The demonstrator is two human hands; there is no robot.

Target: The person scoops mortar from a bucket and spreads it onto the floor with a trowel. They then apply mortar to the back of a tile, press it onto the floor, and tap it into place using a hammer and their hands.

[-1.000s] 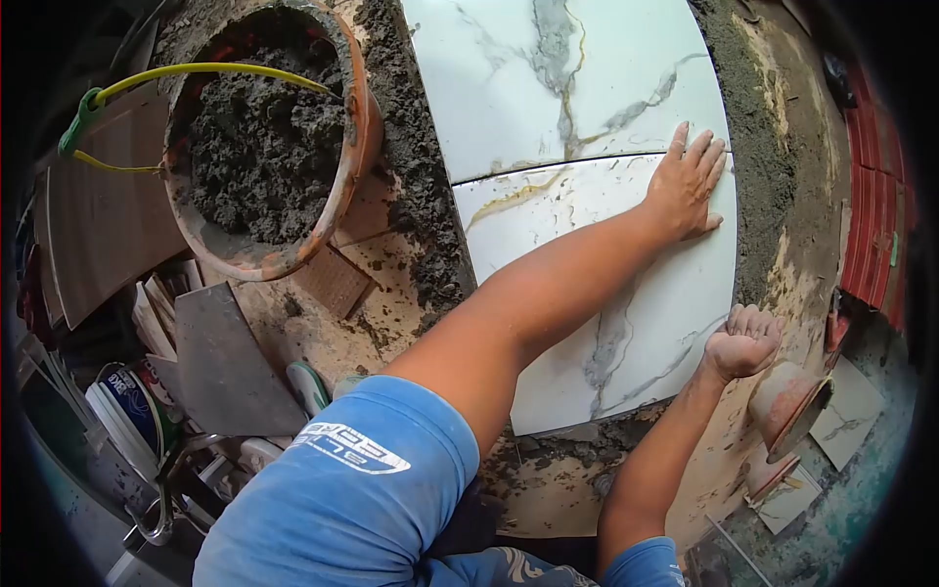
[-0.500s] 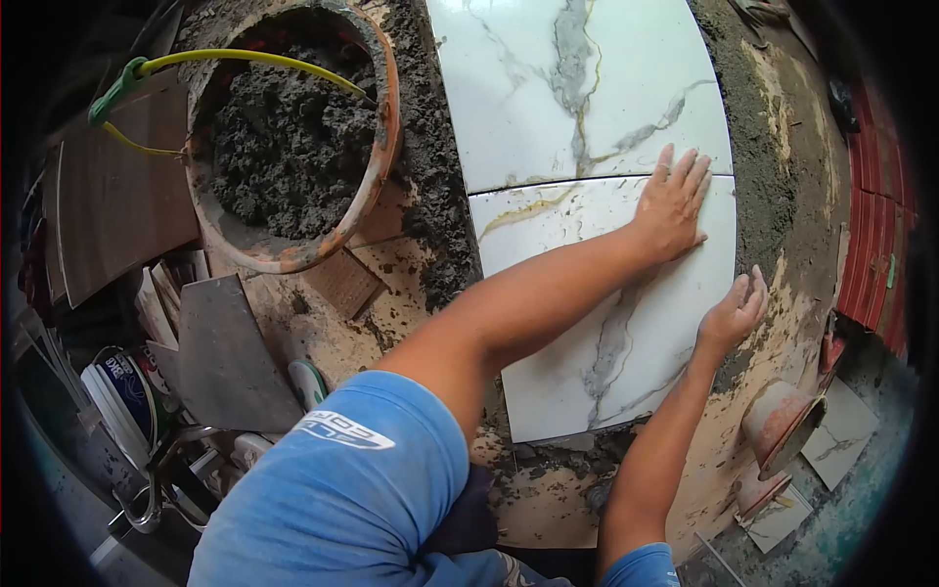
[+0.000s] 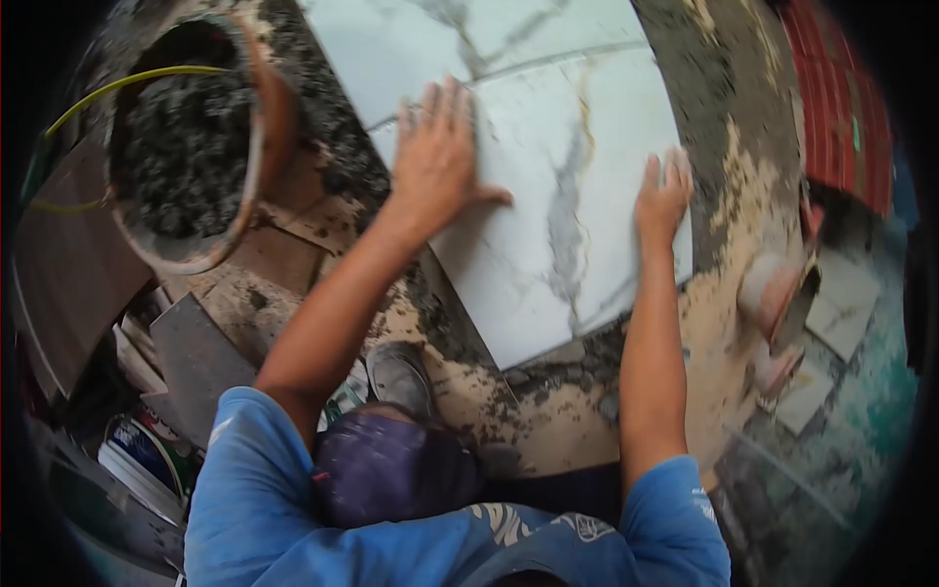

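A white marble-look floor tile (image 3: 528, 264) with grey and gold veins lies on dark wet mortar. It sits edge to edge with another such tile (image 3: 377, 54), a thin joint between them. My left hand (image 3: 435, 161) lies flat with fingers spread near the tile's upper left corner, fingertips at the joint and thumb pointing right. At the tile's right edge is my right hand (image 3: 663, 201), fingers stretched out on its surface. Neither hand holds anything. Both hands look dusty with pale cement.
A bucket (image 3: 256, 147) of dark mortar with a yellow handle (image 3: 147, 76) stands at the left. Brown tile pieces (image 3: 201, 357) lean below it. Mortar (image 3: 685, 88) runs along the right side. Small buckets (image 3: 768, 293) and tile offcuts (image 3: 841, 303) are at the right.
My left hand has moved from the tile's right part to its upper left corner. My right hand has come onto the right edge. The view has turned and shifted.
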